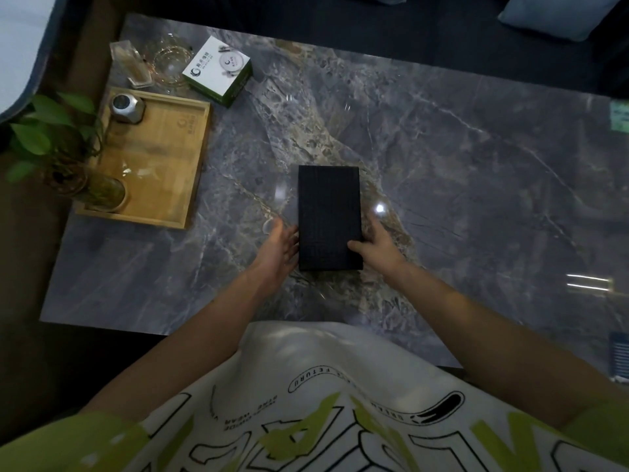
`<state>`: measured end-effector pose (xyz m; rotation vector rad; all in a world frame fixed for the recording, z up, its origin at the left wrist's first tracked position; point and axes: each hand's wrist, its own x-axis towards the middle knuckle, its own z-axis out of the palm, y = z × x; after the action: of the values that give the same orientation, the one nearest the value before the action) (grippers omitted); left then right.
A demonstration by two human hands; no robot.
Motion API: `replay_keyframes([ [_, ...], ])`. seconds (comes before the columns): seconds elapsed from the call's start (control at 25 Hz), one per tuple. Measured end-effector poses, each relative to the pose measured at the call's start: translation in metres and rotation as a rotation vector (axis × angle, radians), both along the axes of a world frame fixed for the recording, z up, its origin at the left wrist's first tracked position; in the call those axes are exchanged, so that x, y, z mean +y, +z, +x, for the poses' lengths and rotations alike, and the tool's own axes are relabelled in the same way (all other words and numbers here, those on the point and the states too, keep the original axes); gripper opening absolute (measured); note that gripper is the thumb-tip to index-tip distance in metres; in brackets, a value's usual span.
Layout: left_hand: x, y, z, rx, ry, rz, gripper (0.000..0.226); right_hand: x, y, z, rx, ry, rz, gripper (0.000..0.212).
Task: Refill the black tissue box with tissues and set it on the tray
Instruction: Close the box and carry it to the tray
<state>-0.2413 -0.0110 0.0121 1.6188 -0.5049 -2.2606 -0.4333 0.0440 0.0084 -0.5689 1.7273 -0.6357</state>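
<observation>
The black tissue box [328, 216] lies flat on the grey marble table [442, 165], near the middle, with a plain black face up. My left hand [280, 248] rests against its left side, fingers spread. My right hand [376, 245] is at its right side, thumb on the top face near the front corner. A white and green tissue pack [218, 70] sits at the back left. The wooden tray [160, 158] lies to the left of the box.
On the tray stand a small metal canister [126, 108] and a glass vase with a green plant [85, 185]. Behind the tray are a glass ashtray [170, 61] and a clear container [131, 64]. A sofa with a cushion [558, 15] runs along the far side.
</observation>
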Motion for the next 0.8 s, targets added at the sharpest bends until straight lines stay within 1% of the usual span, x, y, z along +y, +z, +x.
replay_keyframes([
  [0.08, -0.005, 0.005, -0.003, -0.037, -0.030, 0.006, 0.068, -0.003, 0.004, -0.002, -0.151, -0.199, 0.099, 0.070],
  [0.12, -0.008, 0.008, -0.005, -0.065, -0.041, 0.007, 0.066, -0.005, 0.007, -0.003, -0.194, -0.234, 0.133, 0.065],
  [0.2, -0.013, 0.015, -0.011, -0.130, -0.063, 0.004, 0.061, -0.008, 0.010, -0.005, -0.230, -0.200, 0.163, 0.063],
  [0.36, -0.017, 0.025, -0.020, -0.243, -0.160, -0.040, 0.055, -0.018, 0.018, -0.006, -0.202, -0.117, 0.185, 0.054],
  [0.48, -0.022, 0.033, -0.019, -0.217, -0.184, -0.048, 0.053, -0.020, 0.029, -0.005, -0.216, -0.099, 0.193, 0.054],
  [0.56, -0.025, 0.038, -0.011, -0.170, -0.126, -0.041, 0.051, -0.019, 0.036, -0.002, -0.279, -0.121, 0.158, 0.052],
  [0.64, -0.028, 0.042, -0.003, -0.124, -0.017, -0.036, 0.054, -0.021, 0.040, 0.002, -0.324, -0.161, 0.099, 0.047],
  [0.72, -0.028, 0.047, 0.003, -0.095, 0.066, -0.040, 0.062, -0.023, 0.044, 0.007, -0.324, -0.181, 0.042, 0.038],
  [0.8, -0.028, 0.052, 0.008, -0.070, 0.104, -0.055, 0.063, -0.028, 0.046, 0.013, -0.288, -0.177, -0.001, 0.039],
])
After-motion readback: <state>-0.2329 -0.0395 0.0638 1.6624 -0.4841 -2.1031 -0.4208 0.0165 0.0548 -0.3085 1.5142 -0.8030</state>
